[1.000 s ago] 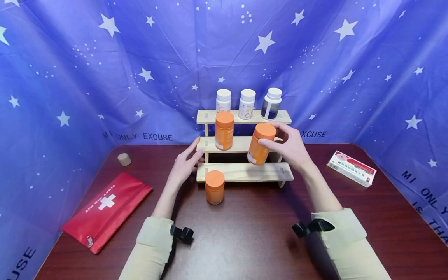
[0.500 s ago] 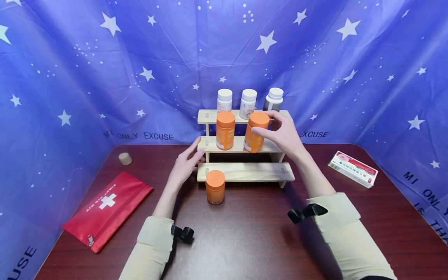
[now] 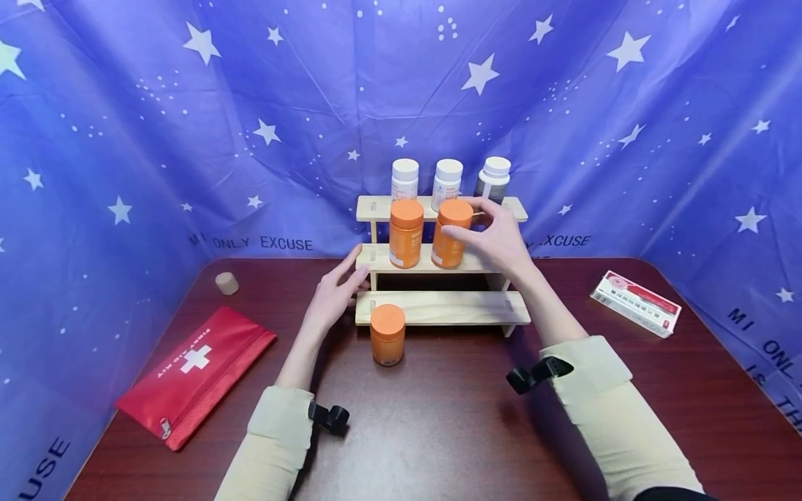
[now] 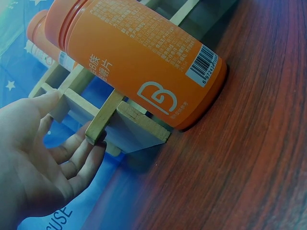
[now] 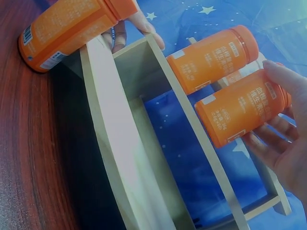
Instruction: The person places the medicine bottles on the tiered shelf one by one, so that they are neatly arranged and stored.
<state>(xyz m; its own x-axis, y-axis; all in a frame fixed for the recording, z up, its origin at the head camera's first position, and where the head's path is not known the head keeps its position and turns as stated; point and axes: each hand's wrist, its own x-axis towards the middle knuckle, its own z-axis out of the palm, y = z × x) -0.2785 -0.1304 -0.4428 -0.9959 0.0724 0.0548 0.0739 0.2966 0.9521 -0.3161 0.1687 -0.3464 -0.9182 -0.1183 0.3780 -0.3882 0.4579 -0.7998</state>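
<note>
A small three-tier wooden display rack stands on the table. My right hand holds an orange pill bottle by its upper part, thumb in front and fingers behind. That bottle is upright at the middle tier, with its base right at the board. Beside it on the same tier stands a matching orange bottle. My left hand grips the left end of the rack, as the left wrist view shows, with thumb and bent fingers at the boards. A third orange bottle stands on the table before the lowest tier.
On the top tier stand two white bottles and a dark-labelled bottle. A red first aid pouch and a small beige cylinder lie at left. A red-and-white box lies at right. A starry blue curtain hangs behind.
My right hand has raised its orange bottle from in front of the rack and brought it left, upright, to the middle tier beside the other bottle. My left hand has stayed at the rack.
</note>
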